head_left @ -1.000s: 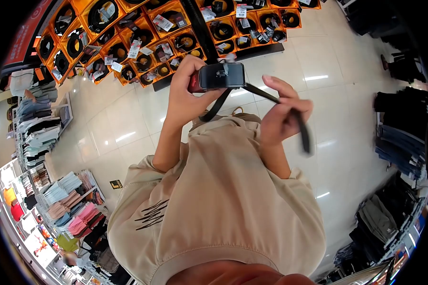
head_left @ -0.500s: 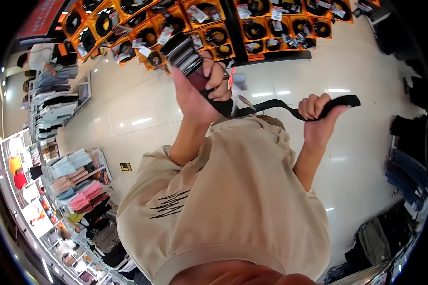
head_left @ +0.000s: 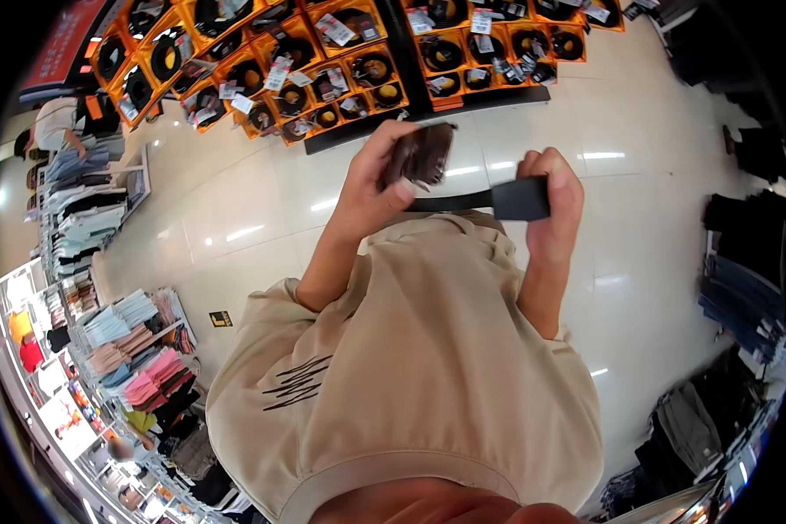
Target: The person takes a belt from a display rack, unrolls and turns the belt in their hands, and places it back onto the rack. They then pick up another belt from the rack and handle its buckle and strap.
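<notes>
I hold a black belt (head_left: 458,203) stretched between my hands in front of my waist. My left hand (head_left: 368,188) grips the buckle end, its thumb resting near the lower edge of the dark, shiny buckle (head_left: 423,155). The buckle is tilted and slightly blurred. My right hand (head_left: 557,196) is closed around the other part of the strap, where a wide, flat black section (head_left: 521,199) faces up. Between the hands the strap runs almost level, just beyond the hem of my beige shirt (head_left: 445,349).
Ahead stands a display rack of orange compartments (head_left: 358,65) with rolled belts and tags. Folded clothes (head_left: 140,341) and hanging garments (head_left: 87,210) line the left. Jeans (head_left: 738,297) hang at the right. Another person (head_left: 58,127) stands at the far left. Glossy tiles (head_left: 253,210) cover the floor.
My hands have come closer together. The buckle has swung right and turned over in my left hand. The strap's wide face now shows at my right hand. The dangling tag has gone from sight.
</notes>
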The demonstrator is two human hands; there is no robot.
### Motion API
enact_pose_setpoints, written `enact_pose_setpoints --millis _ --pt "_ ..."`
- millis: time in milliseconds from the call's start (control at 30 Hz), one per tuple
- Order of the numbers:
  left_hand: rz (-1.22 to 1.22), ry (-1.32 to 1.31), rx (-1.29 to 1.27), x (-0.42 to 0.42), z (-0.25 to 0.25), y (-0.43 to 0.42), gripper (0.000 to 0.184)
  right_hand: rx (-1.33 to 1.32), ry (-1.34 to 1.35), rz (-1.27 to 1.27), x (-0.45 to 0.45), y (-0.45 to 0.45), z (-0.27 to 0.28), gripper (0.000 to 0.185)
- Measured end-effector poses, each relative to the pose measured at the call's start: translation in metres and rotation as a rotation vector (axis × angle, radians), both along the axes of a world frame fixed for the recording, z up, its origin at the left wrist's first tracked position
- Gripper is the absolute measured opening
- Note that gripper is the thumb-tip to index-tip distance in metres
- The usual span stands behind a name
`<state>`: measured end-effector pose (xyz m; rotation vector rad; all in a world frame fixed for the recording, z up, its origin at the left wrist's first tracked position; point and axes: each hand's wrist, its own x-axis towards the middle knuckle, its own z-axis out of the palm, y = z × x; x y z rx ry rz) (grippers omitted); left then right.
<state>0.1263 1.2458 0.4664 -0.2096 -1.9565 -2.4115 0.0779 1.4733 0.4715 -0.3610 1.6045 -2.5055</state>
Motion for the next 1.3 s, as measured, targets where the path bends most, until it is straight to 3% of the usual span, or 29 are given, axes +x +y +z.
enact_pose_setpoints --millis 100,200,333,500,733,833,933,1033,1067,1167,1300 --pt "-0.09 -0.001 -0.043 -0.001 0.009 0.011 0.063 -0.049 -0.03 -0.106 -0.004 -0.012 0.012 0.031" --pt "-0.088 0.004 -0.086 0.0 0.01 0.017 0.061 0.086 -0.07 -0.148 -0.005 -0.019 0.025 0.033" --pt "-0.04 0.032 -0.218 -0.003 0.015 0.018 0.057 0.082 -0.014 -0.09 -0.01 -0.012 0.025 0.033" --pt "-0.08 0.004 -0.605 -0.007 0.035 0.021 0.051 0.458 0.294 -0.089 -0.022 0.004 0.028 0.035" --pt "-0.26 -0.037 -0.658 -0.013 0.044 0.031 0.049 0.598 0.416 0.097 -0.037 0.006 0.021 0.035" --pt "-0.203 0.001 -0.537 -0.013 0.03 0.033 0.044 0.613 0.401 0.103 -0.042 0.01 0.015 0.027" --pt "-0.205 -0.206 -0.094 -0.023 0.011 0.032 0.039 0.58 0.339 0.044 -0.044 0.003 0.017 0.007" --pt "-0.188 -0.283 -0.233 -0.024 0.014 0.04 0.036 0.588 0.271 0.074 -0.044 0.005 0.018 0.028" --pt "-0.244 -0.247 -0.174 -0.024 0.005 0.044 0.034 0.599 0.253 0.104 -0.045 0.007 0.018 0.038" --pt "-0.413 -0.343 -0.046 -0.024 -0.014 0.055 0.026 0.494 0.191 0.16 -0.045 0.017 0.013 0.045" --pt "-0.333 -0.449 0.112 -0.023 -0.015 0.076 0.027 0.524 0.143 0.11 -0.047 0.027 0.008 0.045"
